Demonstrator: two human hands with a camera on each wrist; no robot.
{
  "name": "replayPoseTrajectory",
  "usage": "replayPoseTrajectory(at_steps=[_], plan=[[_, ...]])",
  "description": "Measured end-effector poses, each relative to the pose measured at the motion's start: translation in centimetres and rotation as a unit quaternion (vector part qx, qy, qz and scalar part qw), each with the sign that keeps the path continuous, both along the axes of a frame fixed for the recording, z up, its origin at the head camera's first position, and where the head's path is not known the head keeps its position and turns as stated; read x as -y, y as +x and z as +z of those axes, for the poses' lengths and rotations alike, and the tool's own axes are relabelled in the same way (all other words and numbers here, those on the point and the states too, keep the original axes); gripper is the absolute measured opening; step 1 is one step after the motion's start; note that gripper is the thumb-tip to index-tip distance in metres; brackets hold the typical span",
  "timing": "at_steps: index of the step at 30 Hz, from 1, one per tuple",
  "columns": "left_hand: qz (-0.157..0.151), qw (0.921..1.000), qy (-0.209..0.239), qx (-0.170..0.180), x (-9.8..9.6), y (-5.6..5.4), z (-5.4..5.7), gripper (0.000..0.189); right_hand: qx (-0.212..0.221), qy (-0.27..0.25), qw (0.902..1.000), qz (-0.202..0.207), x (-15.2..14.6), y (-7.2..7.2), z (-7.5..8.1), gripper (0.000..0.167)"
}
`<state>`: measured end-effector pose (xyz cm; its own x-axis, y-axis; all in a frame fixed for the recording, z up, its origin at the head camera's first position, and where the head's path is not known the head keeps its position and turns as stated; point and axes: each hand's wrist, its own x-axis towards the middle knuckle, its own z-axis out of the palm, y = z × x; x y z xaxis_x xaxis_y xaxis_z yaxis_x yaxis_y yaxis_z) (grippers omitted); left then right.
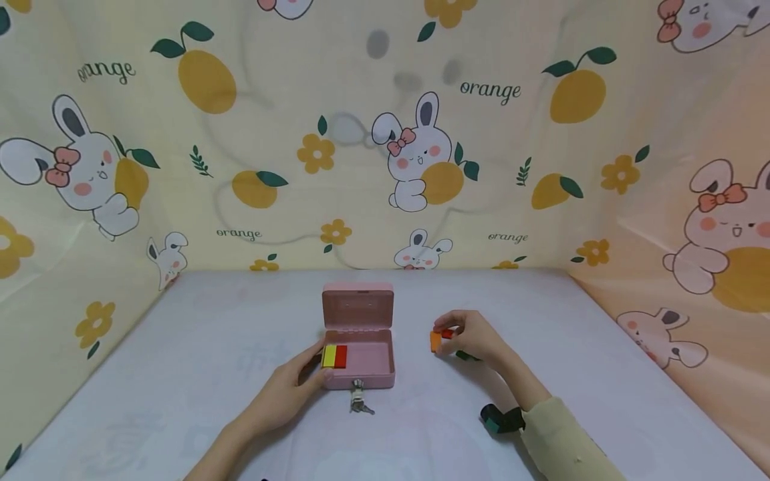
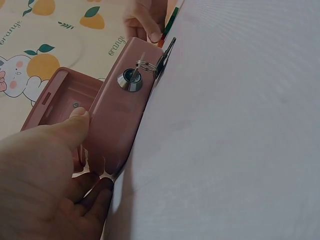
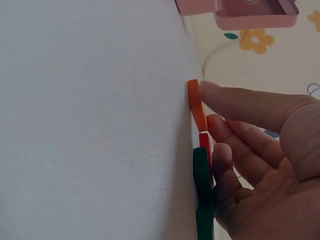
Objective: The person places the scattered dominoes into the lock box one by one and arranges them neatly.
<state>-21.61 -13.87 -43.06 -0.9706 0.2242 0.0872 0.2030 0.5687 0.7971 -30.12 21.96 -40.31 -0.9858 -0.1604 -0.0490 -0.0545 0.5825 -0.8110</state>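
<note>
A small pink metal cash box (image 1: 363, 383) stands with its lid (image 1: 357, 307) raised. My left hand (image 1: 293, 387) grips its left wall, thumb at the front corner. Inside, on the left, a yellow block (image 1: 329, 356) lies beside a red block (image 1: 341, 357). To the right of the box, my right hand (image 1: 475, 336) pinches an orange block (image 1: 436, 342), seen edge-on in the right wrist view. Another red block (image 1: 447, 333) and green blocks (image 3: 202, 175) lie under and beside that hand, partly hidden by it.
Keys (image 1: 359, 405) hang from the lock (image 1: 357, 384) on the box's front. A dark wrist device (image 1: 502, 419) is at the right sleeve (image 1: 565, 437). The white tabletop (image 1: 252, 314) meets a printed cloth backdrop (image 1: 289, 220) at the back and sides.
</note>
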Motion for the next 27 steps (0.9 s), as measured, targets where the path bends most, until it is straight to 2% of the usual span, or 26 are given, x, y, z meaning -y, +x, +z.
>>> replayPoseTrajectory(at_steps=[17, 27], plan=[[-0.001, 1.0, -0.002, -0.006, 0.03, 0.13, 0.0, 0.07, -0.006, 0.009, 0.9999, -0.004, 0.53, 0.07, -0.15, 0.047], [-0.006, 0.9999, 0.008, -0.009, -0.02, 0.25, 0.12, 0.069, 0.0, 0.001, 0.9999, 0.01, 0.34, 0.07, 0.17, 0.05]])
